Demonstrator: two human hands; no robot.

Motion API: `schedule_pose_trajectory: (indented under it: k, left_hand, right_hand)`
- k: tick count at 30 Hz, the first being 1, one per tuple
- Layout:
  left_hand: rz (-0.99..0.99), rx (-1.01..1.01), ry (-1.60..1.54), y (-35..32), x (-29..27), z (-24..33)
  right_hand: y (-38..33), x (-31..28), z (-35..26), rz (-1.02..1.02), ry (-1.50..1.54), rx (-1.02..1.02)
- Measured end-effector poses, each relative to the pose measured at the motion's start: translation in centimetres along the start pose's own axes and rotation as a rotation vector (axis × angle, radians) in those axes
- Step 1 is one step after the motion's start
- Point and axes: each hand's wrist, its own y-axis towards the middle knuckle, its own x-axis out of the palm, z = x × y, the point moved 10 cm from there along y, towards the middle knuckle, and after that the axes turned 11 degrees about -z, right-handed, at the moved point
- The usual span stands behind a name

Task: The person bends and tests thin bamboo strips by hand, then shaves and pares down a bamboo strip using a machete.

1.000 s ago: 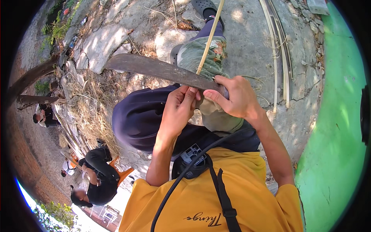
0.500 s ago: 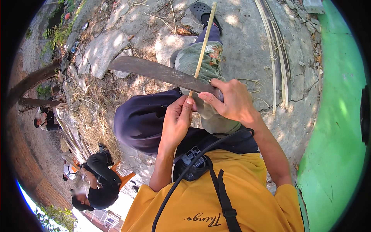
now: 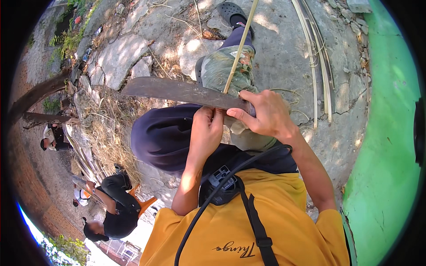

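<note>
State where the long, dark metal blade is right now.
In the head view, the blade extends leftward from the right grip across the upper centre, with the thin, straight, pale strip appearing to meet its upper edge.

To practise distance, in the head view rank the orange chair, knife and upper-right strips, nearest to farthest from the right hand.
1. Knife, gripped in the right hand
2. Strips, on the ground, upper right
3. Orange chair, lower left

Navy trousers and apparently dark clogs go with a yellow short-sleeved shirt, black buckled strap and cable.
</note>
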Motion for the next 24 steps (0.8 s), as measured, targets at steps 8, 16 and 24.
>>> schedule_pose_trajectory:
  k: [8,16,24]
  left_hand:
    - [-0.013,-0.036,0.111,0.6,0.6,0.5]
    - [0.088,0.083,0.192,0.1,0.2,1.9]
    - [0.057,0.046,0.108,-0.6,0.3,0.8]
  right_hand:
    - [1.0,0.2,1.3,-0.042,0.033,0.091]
    - [0.3,0.5,0.9,-0.023,-0.012,0.067]
    - [0.9,0.4,1.3,0.057,-0.015,0.086]
